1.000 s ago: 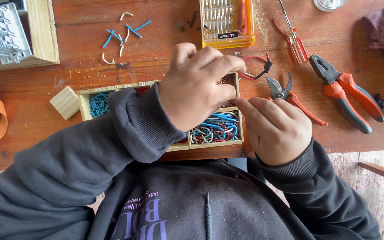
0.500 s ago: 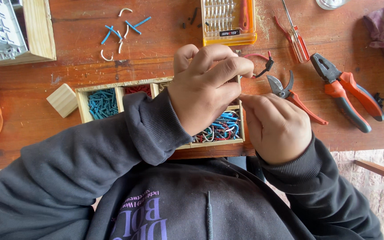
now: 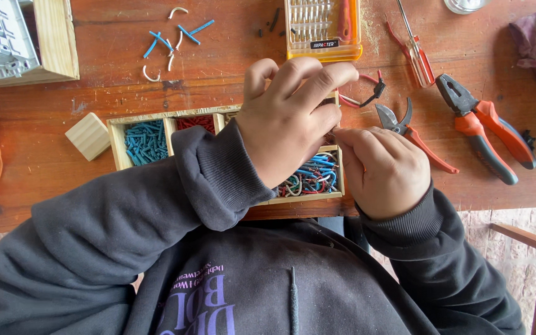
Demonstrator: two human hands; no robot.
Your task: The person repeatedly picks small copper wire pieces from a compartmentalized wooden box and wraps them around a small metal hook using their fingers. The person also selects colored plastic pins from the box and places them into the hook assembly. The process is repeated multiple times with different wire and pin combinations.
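My left hand (image 3: 290, 121) and right hand (image 3: 383, 167) meet over the wooden compartment box (image 3: 119, 146) near the table's front edge, fingers curled; what they pinch, and its axis, I can't tell. Side cutters (image 3: 410, 133) lie just right; open tabletop (image 3: 125, 80) behind.

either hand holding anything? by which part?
Cannot tell. Left hand and right hand meet fingertip to fingertip over the wooden tray of wire pieces; whatever sits between them is hidden.

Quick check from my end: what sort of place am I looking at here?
Probably a home or hobby electrical workbench: a worn wooden table with orange-handled pliers, a screwdriver bit set, and a compartmented wooden box of cut wire pieces under both hands.
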